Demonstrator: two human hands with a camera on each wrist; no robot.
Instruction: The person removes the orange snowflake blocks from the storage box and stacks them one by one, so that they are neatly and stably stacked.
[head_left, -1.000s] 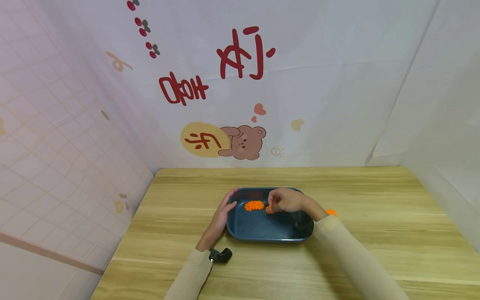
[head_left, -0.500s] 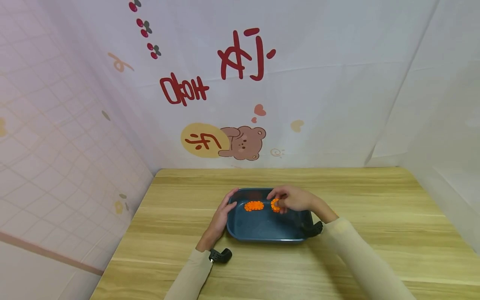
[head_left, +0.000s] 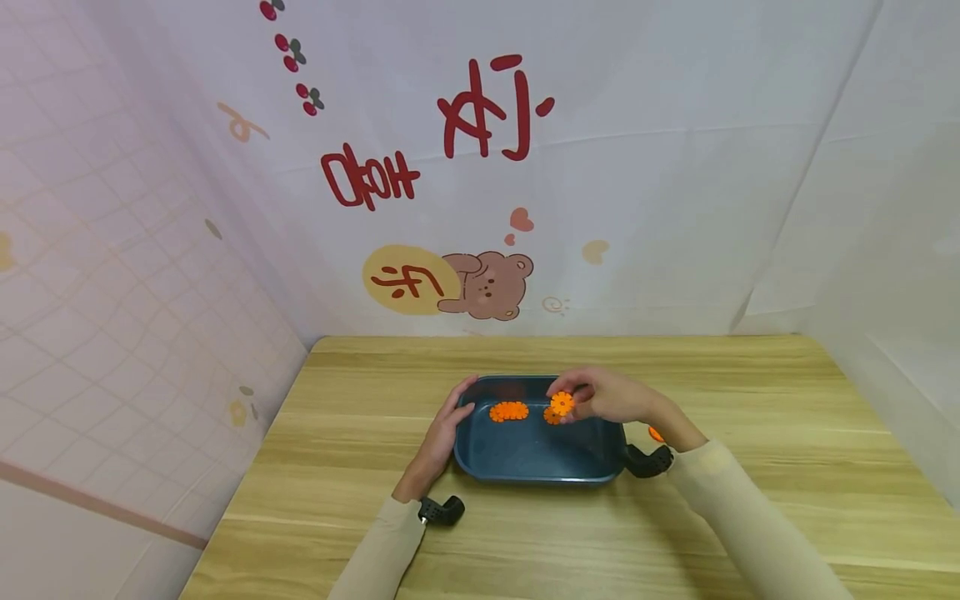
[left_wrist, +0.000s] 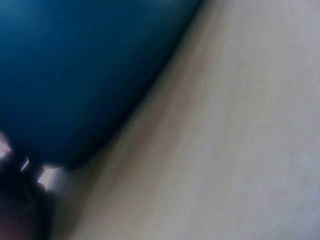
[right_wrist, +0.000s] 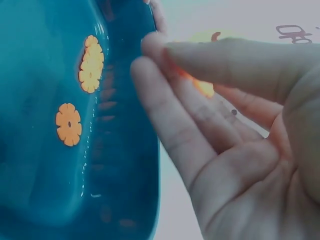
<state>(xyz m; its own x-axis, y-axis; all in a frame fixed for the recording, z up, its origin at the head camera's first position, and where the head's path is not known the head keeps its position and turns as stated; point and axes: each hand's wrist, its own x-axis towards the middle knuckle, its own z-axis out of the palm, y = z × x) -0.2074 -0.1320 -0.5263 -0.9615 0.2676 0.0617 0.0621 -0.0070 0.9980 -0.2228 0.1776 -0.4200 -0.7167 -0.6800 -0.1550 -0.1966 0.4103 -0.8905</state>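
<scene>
Right hand (head_left: pixel 600 398) pinches an orange disc (head_left: pixel 562 402) above the tray (head_left: pixel 525 467). Left hand (head_left: pixel 442 429), fingers straight, rests against the tray's left rim. Three more discs (head_left: pixel 509 411) lie inside; another (head_left: pixel 656 434) lies on the counter (head_left: pixel 750 500).

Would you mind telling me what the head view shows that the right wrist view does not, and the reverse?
Only the head view shows the left hand touching the left rim of the blue tray, the wooden table, the cartoon backdrop and an orange piece on the table by the right wrist. Only the right wrist view shows the palm side of the right hand, its fingers pinching an orange flower piece. Both show the tray, the held piece and more flower pieces on its floor.
</scene>
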